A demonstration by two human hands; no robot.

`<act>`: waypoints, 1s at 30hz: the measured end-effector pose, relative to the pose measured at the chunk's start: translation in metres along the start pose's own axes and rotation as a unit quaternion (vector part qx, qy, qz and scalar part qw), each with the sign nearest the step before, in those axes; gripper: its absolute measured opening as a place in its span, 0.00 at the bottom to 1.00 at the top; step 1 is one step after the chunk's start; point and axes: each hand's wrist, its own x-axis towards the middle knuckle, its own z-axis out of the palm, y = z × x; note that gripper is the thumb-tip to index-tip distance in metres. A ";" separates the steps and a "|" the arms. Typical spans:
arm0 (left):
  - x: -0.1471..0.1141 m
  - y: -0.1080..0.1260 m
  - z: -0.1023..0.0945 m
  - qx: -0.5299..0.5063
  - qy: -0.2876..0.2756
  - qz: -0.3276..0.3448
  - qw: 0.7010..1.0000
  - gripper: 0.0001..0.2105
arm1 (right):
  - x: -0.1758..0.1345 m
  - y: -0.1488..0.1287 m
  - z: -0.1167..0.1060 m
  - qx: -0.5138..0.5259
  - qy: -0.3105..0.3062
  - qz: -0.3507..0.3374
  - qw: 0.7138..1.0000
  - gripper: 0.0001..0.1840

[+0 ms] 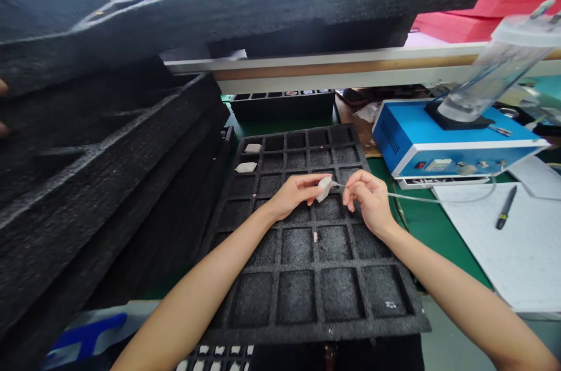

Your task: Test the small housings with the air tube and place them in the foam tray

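Green counter (429,225) shows beside a big black tray (333,333) with square pockets. Over the tray, the left hand (298,196) pinches a small white piece (324,189), fingers nearly closed. The right hand (368,198), fingers curled, holds a thin clear tube (421,200), its tip right by the piece. Two more white pieces (246,167) sit at the tray's far left. On the right are a blue box (442,136) and a pen (506,207) on paper (521,254).

Black runs through the tray (307,333) in gridded squares, the small piece (325,189) flashes white, the box (447,132) blue and white, the tabletop (423,213) green!
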 end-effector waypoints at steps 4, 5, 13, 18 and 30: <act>0.000 0.000 -0.001 0.001 0.002 0.000 1.000 0.24 | 0.000 0.000 0.000 0.002 -0.004 0.002 1.000 0.03; 0.000 0.000 -0.001 0.002 0.001 0.001 1.000 0.25 | 0.000 0.000 0.000 0.001 -0.006 0.004 1.000 0.03; 0.000 -0.003 -0.001 0.008 -0.004 0.005 1.000 0.24 | 0.001 0.001 0.000 0.002 -0.007 0.007 1.000 0.03; 0.000 -0.002 -0.002 0.008 -0.006 0.004 1.000 0.24 | 0.001 0.001 -0.001 0.004 -0.010 0.008 1.000 0.03; 0.000 0.001 0.001 -0.002 -0.002 0.001 1.000 0.25 | 0.001 0.000 0.000 0.003 -0.009 0.006 1.000 0.03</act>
